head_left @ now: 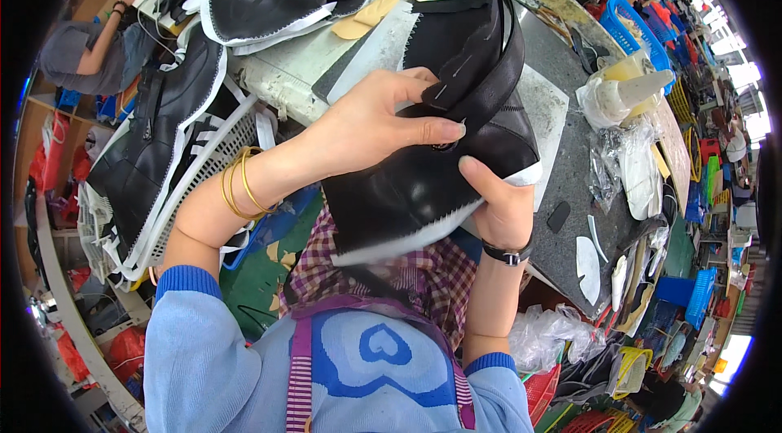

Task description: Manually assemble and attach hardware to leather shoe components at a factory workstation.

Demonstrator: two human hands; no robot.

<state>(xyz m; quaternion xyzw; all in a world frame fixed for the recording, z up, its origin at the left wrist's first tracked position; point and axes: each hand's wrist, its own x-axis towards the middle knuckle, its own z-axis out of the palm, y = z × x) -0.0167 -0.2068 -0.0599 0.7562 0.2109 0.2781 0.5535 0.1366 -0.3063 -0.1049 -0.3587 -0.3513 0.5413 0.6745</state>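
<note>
Over my lap and the bench edge I hold a black leather boot upper (pixel 407 197) with a jagged cut edge and white lining. My left hand (pixel 366 119) is closed on its strap side, thumb and fingers pinching near a small dark round fitting (pixel 444 146). A black strap (pixel 509 58) loops up and away from there. My right hand (pixel 503 209) grips the upper's right side, thumb on top near the white lining; its other fingers are hidden beneath. Under the far part of the upper lies a pale sheet (pixel 542 99) on the dark bench top (pixel 570 180).
More black uppers (pixel 273 9) lie at the far left, and others rest on a white plastic basket (pixel 199 176). A plastic-wrapped pot with a pale cone-shaped bottle (pixel 643 89) stands right, beside clear bags (pixel 639 168) and a blue basket (pixel 623 21). Another person (pixel 98 54) sits far left.
</note>
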